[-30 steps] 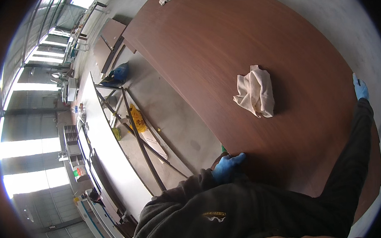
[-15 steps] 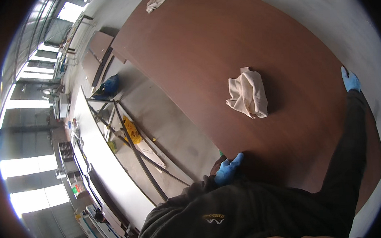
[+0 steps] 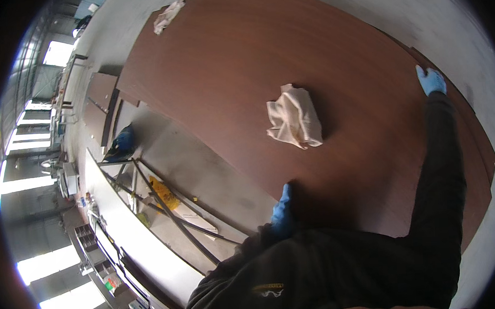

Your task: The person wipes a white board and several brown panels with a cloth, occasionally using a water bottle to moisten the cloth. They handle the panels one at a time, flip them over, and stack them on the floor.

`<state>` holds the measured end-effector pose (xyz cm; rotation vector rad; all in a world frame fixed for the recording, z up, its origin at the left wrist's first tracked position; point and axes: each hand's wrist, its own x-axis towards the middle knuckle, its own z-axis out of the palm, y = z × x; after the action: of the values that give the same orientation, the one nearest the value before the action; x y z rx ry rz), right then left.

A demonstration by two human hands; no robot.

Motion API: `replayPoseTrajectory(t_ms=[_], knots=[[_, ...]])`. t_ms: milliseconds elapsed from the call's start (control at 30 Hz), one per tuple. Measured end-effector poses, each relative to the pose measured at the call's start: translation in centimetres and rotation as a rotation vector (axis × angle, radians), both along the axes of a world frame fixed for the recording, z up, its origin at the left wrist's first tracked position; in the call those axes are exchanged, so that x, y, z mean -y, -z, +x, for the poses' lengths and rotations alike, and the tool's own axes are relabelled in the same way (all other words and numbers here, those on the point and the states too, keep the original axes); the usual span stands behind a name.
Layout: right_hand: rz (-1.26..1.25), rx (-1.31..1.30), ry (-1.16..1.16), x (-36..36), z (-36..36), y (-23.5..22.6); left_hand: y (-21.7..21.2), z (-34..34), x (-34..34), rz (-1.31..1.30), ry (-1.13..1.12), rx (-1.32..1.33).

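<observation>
A large brown board (image 3: pixel 215 72) lies in front of me, with a crumpled off-white cloth (image 3: pixel 294 117) on its middle. At its right edge is my right hand (image 3: pixel 432 81) in a light blue glove, closed on the edge, the thumb on top and the other fingers mostly hidden. My left hand (image 3: pixel 282 211), gloved in the same blue, holds the near left edge close to my body; one digit points forward over the surface and the rest are out of sight. Along the right side, the edge of a second brown board (image 3: pixel 470 105) shows beneath the top one.
Another cloth (image 3: pixel 168 16) lies at the board's far left end. To the left stands a white-topped table (image 3: pixel 134 230) with dark metal legs, a yellow bag (image 3: pixel 163 193) beneath it. A blue bag (image 3: pixel 121 143) and brown panels (image 3: pixel 99 103) rest on the floor beyond.
The top board has shifted against the one below, whose edge now shows on the right. Both hands stay at the board's edges. The whole view has also turned slightly.
</observation>
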<state>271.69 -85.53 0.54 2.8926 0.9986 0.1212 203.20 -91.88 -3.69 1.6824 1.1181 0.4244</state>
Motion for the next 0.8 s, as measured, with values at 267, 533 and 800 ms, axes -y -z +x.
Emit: replayPoseTrajectory(t_ms=[267, 533, 800], knots=[[-0.107, -0.137, 0.237, 2.7, -0.3, 1.1, -2.2, -2.7, -3.1, -0.460, -0.514, 0.432], [-0.013, -0.033, 0.299, 7.1, 3.7, 5.8, -2.4, -4.7, -4.8, -0.757, -0.545, 0.467], [-0.040, -0.099, 0.302, 9.8, -1.5, 3.3, 0.8, -7.6, -4.0, -0.477, -0.310, 0.291]])
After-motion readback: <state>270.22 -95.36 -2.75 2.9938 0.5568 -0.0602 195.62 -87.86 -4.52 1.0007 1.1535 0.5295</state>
